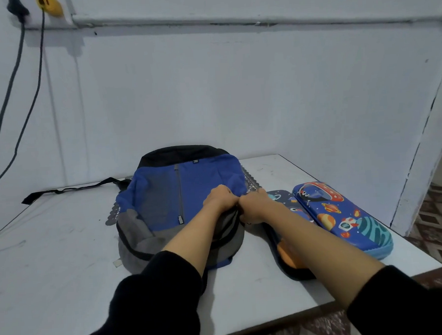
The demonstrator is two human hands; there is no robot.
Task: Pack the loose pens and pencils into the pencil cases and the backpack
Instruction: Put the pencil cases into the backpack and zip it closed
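Sleeves [155, 299] in black fill the bottom edge; at centre frame our left grip [223, 198] and right grip [255, 205] both pinch the backpack [180, 192] rim on the surface [53, 253]. We judge uneven pulling could snag its fabric; the blue pencil case [345, 219] lies lower right.

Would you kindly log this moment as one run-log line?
left hand grips backpack fabric | right hand pinches backpack edge | space-print pencil case on table, right of backpack | second pencil case under right forearm
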